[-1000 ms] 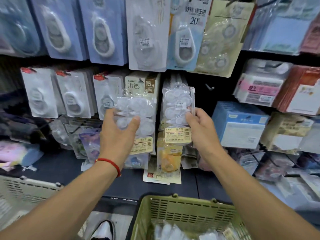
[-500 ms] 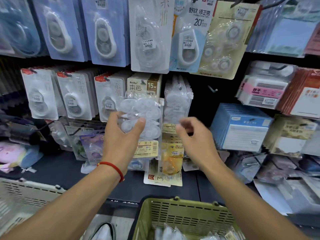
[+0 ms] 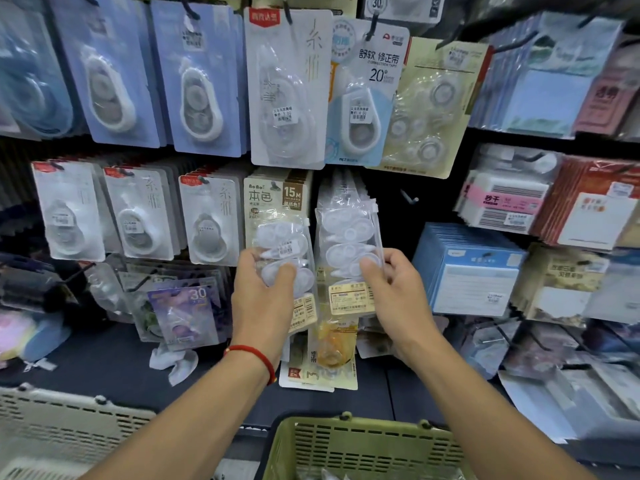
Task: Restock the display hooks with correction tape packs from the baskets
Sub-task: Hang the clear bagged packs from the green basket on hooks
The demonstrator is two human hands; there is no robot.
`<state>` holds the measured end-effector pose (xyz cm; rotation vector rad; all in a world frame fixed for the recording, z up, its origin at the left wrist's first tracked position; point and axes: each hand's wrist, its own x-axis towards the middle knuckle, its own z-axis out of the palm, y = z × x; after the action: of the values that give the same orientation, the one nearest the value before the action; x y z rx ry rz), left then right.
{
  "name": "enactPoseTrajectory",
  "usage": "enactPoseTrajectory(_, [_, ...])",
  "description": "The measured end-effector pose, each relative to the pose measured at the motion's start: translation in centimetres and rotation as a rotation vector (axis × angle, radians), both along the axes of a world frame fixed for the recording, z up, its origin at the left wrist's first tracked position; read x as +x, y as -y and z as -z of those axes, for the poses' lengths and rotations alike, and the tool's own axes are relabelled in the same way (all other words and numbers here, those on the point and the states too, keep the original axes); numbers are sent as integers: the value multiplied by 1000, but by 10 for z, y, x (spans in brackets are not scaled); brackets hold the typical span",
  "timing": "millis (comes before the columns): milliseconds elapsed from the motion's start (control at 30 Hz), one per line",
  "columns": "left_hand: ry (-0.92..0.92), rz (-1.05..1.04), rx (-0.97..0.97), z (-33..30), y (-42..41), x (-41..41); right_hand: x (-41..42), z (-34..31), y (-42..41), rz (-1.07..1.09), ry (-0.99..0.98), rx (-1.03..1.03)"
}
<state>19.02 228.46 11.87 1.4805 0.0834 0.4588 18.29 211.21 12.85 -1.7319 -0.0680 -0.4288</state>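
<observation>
In the head view, the green basket [image 3: 363, 448] is cut off by the bottom edge, its contents hard to make out. Two clear correction tape packs stand upright, long axis vertical, before the hooks. The left hand [image 3: 263, 303] has its grip clamped on the left pack [image 3: 287, 251]; the right hand [image 3: 398, 292] pinches the right pack [image 3: 346, 237], which hangs at the front of its row.

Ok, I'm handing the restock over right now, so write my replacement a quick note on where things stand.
Left hand grips a clear correction tape pack, off the hook.
Right hand pinches the front pack of the row hanging to the right.
Done: that row looks well filled.
Left: hang the left-hand pack, then take more from the green basket below; only a few packs show in it. A beige basket sits lower left, contents unseen.
</observation>
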Motion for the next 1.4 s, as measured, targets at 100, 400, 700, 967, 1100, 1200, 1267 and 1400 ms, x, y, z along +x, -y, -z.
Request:
enactPoseTrajectory(100, [15, -20, 53, -4, 1, -4, -1, -2, 3, 9, 16, 26])
enactPoseTrajectory(400, [51, 65, 72, -4, 9, -7, -4, -3, 35, 413, 35, 155])
enactPoseTrajectory(700, [44, 78, 55, -3, 14, -7, -12, -4, 51, 413, 34, 69])
enactPoseTrajectory(967, [26, 103, 29, -8, 21, -14, -17, -10, 56, 388, 71, -53])
enactPoseTrajectory(1100, [17, 106, 65, -10, 26, -16, -17, -10, 55, 401, 74, -115])
enactPoseTrajectory(1200, [44, 108, 51, -5, 30, -14, -19, -9, 55, 500, -17, -503])
enactPoseTrajectory(1267, [40, 139, 26, -4, 33, -14, -21, -8, 52, 479, 91, -681])
enactPoseTrajectory(1400, [11, 256, -11, -4, 39, -16, -26, -2, 34, 8, -11, -534])
